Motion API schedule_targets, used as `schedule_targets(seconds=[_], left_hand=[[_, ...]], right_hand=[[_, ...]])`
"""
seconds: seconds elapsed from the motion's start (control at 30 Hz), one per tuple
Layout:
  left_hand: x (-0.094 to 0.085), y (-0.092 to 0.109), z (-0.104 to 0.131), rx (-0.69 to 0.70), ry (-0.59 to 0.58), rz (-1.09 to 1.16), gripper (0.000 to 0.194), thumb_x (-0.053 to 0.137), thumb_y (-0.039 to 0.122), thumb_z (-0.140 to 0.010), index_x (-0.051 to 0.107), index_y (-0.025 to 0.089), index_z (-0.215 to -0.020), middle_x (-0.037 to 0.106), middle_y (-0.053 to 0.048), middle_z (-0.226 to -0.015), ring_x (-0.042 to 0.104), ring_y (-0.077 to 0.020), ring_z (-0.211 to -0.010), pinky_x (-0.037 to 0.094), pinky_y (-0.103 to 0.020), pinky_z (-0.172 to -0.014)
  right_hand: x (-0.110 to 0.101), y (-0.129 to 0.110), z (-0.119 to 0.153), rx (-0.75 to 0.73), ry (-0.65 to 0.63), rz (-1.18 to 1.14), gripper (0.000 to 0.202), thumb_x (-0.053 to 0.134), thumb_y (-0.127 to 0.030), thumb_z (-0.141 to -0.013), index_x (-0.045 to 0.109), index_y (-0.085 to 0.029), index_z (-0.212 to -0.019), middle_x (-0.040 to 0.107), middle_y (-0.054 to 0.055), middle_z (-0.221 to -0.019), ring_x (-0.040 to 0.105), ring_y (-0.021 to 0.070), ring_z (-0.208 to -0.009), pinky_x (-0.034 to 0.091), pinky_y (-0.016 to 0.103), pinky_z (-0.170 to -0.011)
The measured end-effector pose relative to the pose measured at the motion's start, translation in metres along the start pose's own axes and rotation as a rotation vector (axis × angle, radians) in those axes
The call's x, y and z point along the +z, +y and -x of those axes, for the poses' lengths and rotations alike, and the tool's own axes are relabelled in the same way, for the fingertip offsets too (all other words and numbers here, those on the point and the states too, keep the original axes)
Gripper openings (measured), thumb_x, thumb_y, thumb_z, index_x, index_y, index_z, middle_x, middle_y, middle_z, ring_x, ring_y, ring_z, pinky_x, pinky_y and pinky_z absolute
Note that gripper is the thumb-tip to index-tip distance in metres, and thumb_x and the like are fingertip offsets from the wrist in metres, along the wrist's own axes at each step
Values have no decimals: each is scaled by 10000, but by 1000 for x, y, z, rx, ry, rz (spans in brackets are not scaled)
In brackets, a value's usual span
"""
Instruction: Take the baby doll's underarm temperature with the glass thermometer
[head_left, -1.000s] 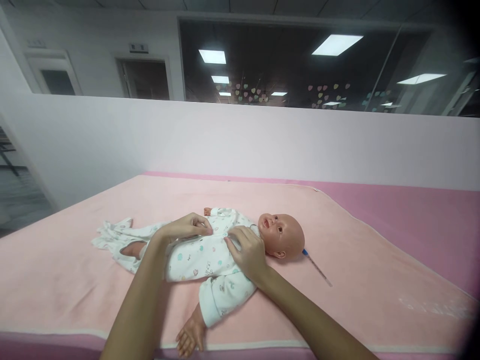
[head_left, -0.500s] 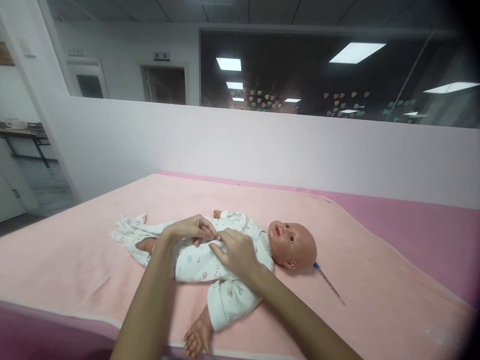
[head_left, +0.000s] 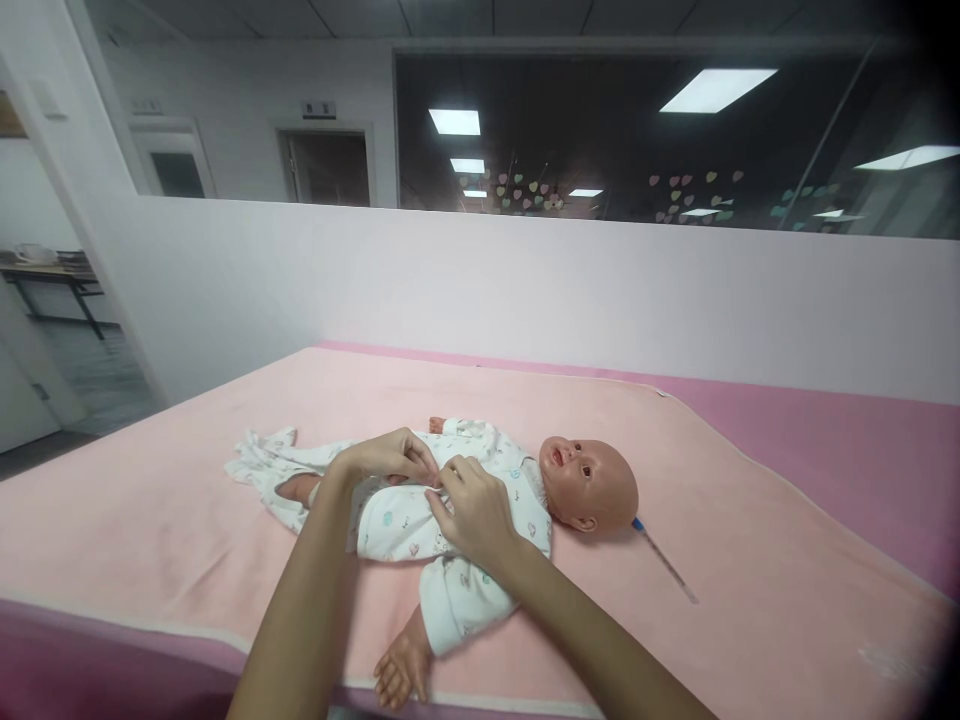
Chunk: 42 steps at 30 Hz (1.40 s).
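A baby doll (head_left: 592, 487) lies on its back, its head to the right and its legs to the left. It wears a white printed baby romper (head_left: 401, 522), whose front edges meet at the middle of the belly. There my left hand (head_left: 394, 455) pinches the cloth with bent fingers. Right beside it, my right hand (head_left: 476, 510) grips the romper's front edge between thumb and fingers. The fingertips of both hands nearly touch, and any fastener between them is hidden. One bare doll leg (head_left: 298, 488) shows through the open leg part of the romper.
A pink blanket (head_left: 150, 510) covers the padded surface under the doll. A thin clear stick with a blue end (head_left: 666, 562) lies by the doll's head. Behind the surface stands a low white wall (head_left: 600, 300). A table (head_left: 52, 270) is at the far left.
Both hands stay at the romper's front, with only small finger movements. The whole view has shifted slightly.
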<state>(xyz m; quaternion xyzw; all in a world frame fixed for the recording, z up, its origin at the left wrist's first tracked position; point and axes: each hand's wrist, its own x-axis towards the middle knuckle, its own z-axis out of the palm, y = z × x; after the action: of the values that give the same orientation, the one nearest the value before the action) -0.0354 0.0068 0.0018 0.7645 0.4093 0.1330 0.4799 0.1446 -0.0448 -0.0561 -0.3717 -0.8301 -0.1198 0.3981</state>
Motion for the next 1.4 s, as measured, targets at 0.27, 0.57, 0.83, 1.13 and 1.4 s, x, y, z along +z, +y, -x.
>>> schedule_targets(seconds=[0.27, 0.57, 0.83, 1.13, 1.4], left_hand=[[1, 6, 3, 48, 15, 52, 262, 636, 309, -671, 665, 101, -828, 494, 12, -549, 292, -50, -452, 195, -194, -417], [1, 1, 1, 64, 32, 45, 306, 636, 344, -670, 667, 102, -855, 594, -29, -643, 427, -82, -507, 280, -187, -443], [2, 6, 4, 65, 37, 48, 328, 632, 375, -690, 658, 100, -866, 603, -45, -687, 460, -94, -545, 307, -189, -473], [6, 12, 3, 88, 57, 89, 327, 642, 383, -676, 648, 93, -828, 537, -14, -599, 367, -64, -471, 235, -190, -433], [5, 6, 1, 77, 55, 148, 288, 627, 367, -703, 648, 99, -809, 495, 7, -569, 343, -62, -473, 248, -193, -439]], right_hand=[[3, 2, 5, -68, 83, -150, 164, 432, -139, -824, 576, -192, -882, 598, 26, -767, 503, 150, -743, 383, 265, -616], [3, 1, 4, 76, 152, -258, 159, 438, -190, -840, 593, -204, -876, 607, 24, -759, 526, 146, -753, 419, 258, -646], [3, 0, 3, 134, 166, -266, 124, 466, -218, -836, 584, -194, -868, 594, 28, -759, 514, 153, -749, 411, 262, -662], [3, -2, 2, 137, 176, -200, 110, 451, -195, -821, 559, -184, -835, 558, 29, -738, 507, 151, -726, 403, 254, -640], [4, -2, 3, 154, 140, -195, 136, 428, -209, -845, 559, -183, -870, 552, 33, -756, 495, 157, -737, 388, 260, -640]])
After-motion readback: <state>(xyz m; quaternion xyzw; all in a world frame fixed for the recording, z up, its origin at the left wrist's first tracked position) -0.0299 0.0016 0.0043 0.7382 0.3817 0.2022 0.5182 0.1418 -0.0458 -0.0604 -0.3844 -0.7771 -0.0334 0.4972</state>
